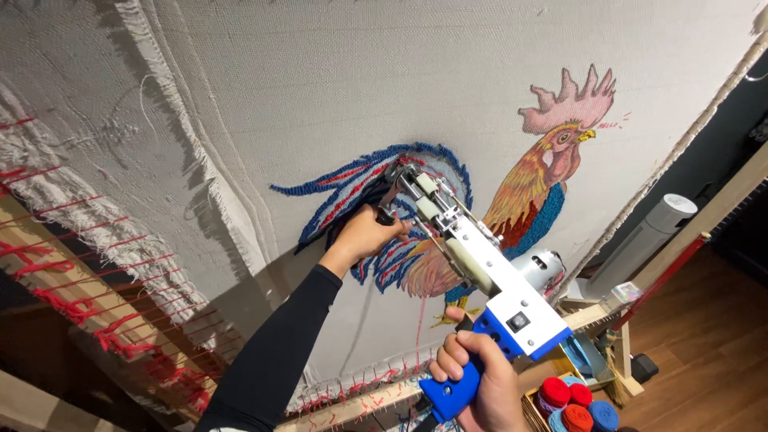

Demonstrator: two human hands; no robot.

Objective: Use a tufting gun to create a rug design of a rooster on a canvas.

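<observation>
Lower right: red and blue yarn cones; right of centre, a white tower fan on wooden floor.

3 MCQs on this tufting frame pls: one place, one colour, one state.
1. Where does the tip of the tufting gun meet the cloth?
A. rooster's comb
B. rooster's tail
C. bare cloth, top left

2. What colour is the gun's rear grip?
A. blue
B. green
C. yellow

3. What is the left hand doing?
A. hanging free
B. gripping the gun's front handle
C. holding yarn

Answers:
1 B, the tip sits on the blue-and-red tail of the rooster.
2 A, the right hand wraps a blue grip.
3 B, its fingers close round the front handle.
</observation>
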